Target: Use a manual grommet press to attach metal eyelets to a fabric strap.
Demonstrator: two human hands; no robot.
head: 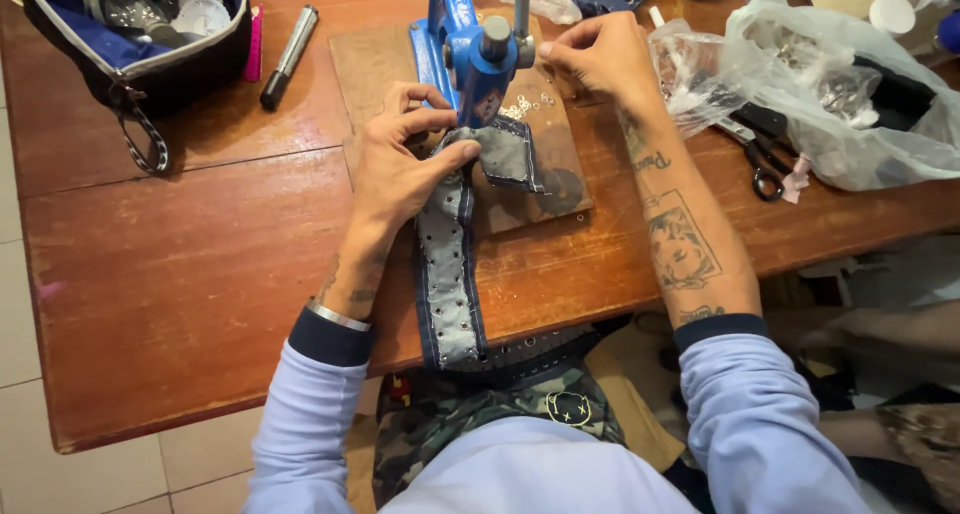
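Observation:
My left hand (405,159) pinches the upper end of a grey fabric strap (448,274) with dark blue edging and rows of small eyelets, holding it under the head of a blue hand press (470,54). The strap runs down off the table's front edge onto my lap. My right hand (600,56) rests beside the press, fingertips next to its metal handle (520,14). Small silver eyelets (525,106) lie loose on the wooden board (370,64) under the press.
A dark open bag (140,34) of metal parts stands at the back left, a black marker (288,56) beside it. Clear plastic bags (830,84) and black scissors (762,164) lie at the right. The wooden table (180,284) ends at its front edge near my lap.

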